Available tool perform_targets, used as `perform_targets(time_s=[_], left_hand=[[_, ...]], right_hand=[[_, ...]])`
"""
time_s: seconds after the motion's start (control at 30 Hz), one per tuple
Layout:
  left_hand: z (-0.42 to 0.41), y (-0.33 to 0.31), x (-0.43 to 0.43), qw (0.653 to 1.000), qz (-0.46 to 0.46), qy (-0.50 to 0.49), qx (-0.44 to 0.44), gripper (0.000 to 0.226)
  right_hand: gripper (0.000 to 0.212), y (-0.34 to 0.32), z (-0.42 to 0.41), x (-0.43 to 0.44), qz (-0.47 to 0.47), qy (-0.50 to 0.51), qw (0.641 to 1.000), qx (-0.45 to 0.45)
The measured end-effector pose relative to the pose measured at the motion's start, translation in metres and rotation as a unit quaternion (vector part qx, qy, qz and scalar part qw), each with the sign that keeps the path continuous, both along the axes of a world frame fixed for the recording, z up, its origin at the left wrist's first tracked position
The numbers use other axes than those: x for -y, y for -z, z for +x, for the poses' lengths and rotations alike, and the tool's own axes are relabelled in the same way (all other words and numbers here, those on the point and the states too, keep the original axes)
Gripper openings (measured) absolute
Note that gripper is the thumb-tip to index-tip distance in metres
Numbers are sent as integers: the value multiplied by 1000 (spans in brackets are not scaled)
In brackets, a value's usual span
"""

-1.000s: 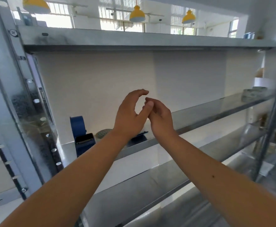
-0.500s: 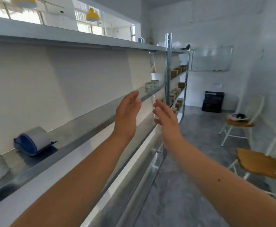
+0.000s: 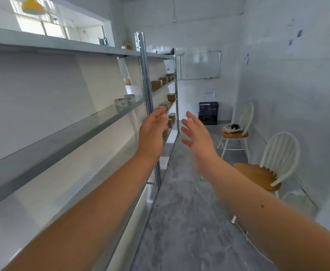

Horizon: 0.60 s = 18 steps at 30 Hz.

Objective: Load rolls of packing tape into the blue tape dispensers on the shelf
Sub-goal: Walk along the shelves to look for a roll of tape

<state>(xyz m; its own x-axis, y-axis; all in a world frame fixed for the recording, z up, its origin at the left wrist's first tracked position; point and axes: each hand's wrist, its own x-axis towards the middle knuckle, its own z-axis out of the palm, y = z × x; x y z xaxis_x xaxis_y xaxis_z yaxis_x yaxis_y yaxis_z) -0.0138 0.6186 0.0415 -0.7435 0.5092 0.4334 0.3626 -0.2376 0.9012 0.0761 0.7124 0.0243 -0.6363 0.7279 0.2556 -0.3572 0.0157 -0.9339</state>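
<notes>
1. Left hand (image 3: 154, 132): raised in front of the shelf post (image 3: 147, 98), arm extended, fingers spread and loose, holding nothing.
2. Right hand (image 3: 198, 134): raised just beside the left, apart from it, palm turned inward, fingers spread, holding nothing. Its outline is slightly blurred.
3. Tape rolls (image 3: 124, 100): two pale rolls sit side by side on the middle shelf (image 3: 62, 137), left of the post and well beyond both hands. No blue dispenser shows in this view.
4. Shelf unit: grey metal boards run from the left edge toward the far wall. Small brown boxes (image 3: 160, 83) stand on the boards past the post.
5. Room: grey floor (image 3: 189, 222), white walls, a whiteboard (image 3: 200, 64) on the far wall, a dark crate (image 3: 208, 113) below it.
6. Right side: two white chairs (image 3: 273, 163) with wooden seats stand against the wall.
</notes>
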Motion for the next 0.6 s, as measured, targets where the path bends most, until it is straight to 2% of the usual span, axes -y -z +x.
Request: perform_targets(time_s=[0.13, 0.27, 0.43, 0.6], left_hand=[[-7, 6, -60, 999, -22, 42, 0, 38], [-14, 14, -108, 996, -30, 75, 39, 23], [-30, 29, -147, 994, -3, 85, 67, 22], [-70, 42, -183, 994, -5, 86, 74, 38]], right_hand=[[26, 6, 0, -59, -8, 15, 1000, 9], [36, 13, -1, -104, -16, 33, 999, 17], [38, 19, -16, -146, -15, 47, 998, 24], [41, 34, -56, -183, -23, 60, 997, 36]])
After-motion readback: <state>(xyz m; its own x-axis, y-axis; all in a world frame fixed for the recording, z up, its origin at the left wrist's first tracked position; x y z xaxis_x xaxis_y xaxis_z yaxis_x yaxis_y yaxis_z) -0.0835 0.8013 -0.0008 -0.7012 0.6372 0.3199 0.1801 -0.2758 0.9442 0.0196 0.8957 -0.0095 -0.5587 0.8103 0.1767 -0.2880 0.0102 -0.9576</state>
